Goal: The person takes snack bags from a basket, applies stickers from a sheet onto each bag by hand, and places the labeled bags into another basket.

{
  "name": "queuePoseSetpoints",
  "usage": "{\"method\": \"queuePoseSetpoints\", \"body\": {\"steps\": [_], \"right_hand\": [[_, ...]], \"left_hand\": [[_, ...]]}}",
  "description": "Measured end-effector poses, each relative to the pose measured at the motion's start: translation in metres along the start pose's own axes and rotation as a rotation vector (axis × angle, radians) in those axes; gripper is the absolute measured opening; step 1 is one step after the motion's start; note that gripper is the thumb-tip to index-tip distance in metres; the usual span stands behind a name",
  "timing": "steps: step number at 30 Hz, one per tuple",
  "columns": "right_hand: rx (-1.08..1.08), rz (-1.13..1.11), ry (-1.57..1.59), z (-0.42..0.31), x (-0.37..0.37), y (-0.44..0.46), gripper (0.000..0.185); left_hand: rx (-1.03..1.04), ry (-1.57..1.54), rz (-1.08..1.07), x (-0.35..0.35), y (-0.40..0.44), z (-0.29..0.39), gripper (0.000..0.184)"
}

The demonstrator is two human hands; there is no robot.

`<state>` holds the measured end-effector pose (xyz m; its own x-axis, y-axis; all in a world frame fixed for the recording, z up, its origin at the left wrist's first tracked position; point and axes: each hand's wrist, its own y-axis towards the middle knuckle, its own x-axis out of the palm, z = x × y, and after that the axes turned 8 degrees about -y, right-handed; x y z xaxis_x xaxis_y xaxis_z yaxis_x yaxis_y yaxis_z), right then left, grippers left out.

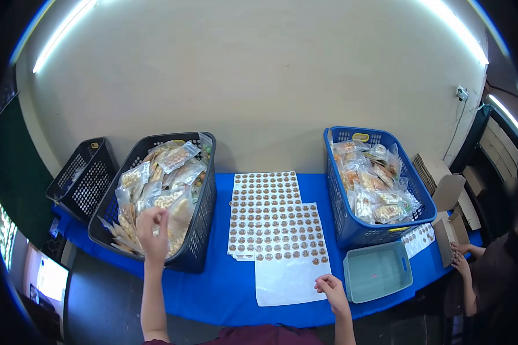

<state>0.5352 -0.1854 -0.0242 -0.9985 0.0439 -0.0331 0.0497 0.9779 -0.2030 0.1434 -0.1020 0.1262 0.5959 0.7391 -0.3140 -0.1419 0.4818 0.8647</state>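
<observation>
Reaches with the left hand (151, 234) over the near part of a large black basket (205, 227), heaped with clear packets (181, 155) of pale, nut-like pieces. Holds the left thumb and fingertips close together, right beside 1 packet; cannot tell whether pinching it or merely curled in front. Holds the right hand (332, 290) at the lower right edge of a white sticker sheet (292, 280), printed with rows of small round brown stickers above a plain white lower part. Has the right thumb and fingertips drawn together; cannot tell whether gripping a sticker. Under and behind that sheet, more sticker sheets (265, 187) on a blue cloth (230, 299). To the right, a blue basket (380, 234) of similar packets, with a pale green tray (379, 276) just in front. At far left, a smaller black basket (92, 198). At far right, another person's 2 hands (461, 263) at a cardboard box (450, 233).
</observation>
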Motion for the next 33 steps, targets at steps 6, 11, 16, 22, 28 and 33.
{"method": "queuePoseSetpoints", "body": {"steps": [6,11,16,22,28,33], "right_hand": [[-0.255,-0.150,-0.246,-0.015,0.048,0.009,0.044],[-0.322,-0.196,-0.013,-0.046,0.091,-0.001,0.067],[-0.081,-0.462,0.215,-0.031,0.081,0.009,0.027],[0.053,-0.455,0.262,-0.021,0.094,0.013,0.023],[0.027,-0.600,0.026,0.037,0.080,0.058,0.030],[0.097,0.145,-0.519,0.163,0.027,0.128,0.049]], "left_hand": [[-0.132,-0.687,-0.020,0.037,-0.040,0.064,0.010],[-0.476,-1.222,-0.188,0.060,-0.066,0.088,0.012],[-0.810,-1.255,-0.140,0.078,-0.096,0.078,0.022],[-1.140,-1.296,-0.660,0.095,-0.165,0.083,0.040],[-1.227,-1.229,-0.326,0.100,-0.155,0.068,0.023],[-1.412,-1.316,-0.170,0.086,-0.154,0.040,0.024]]}}
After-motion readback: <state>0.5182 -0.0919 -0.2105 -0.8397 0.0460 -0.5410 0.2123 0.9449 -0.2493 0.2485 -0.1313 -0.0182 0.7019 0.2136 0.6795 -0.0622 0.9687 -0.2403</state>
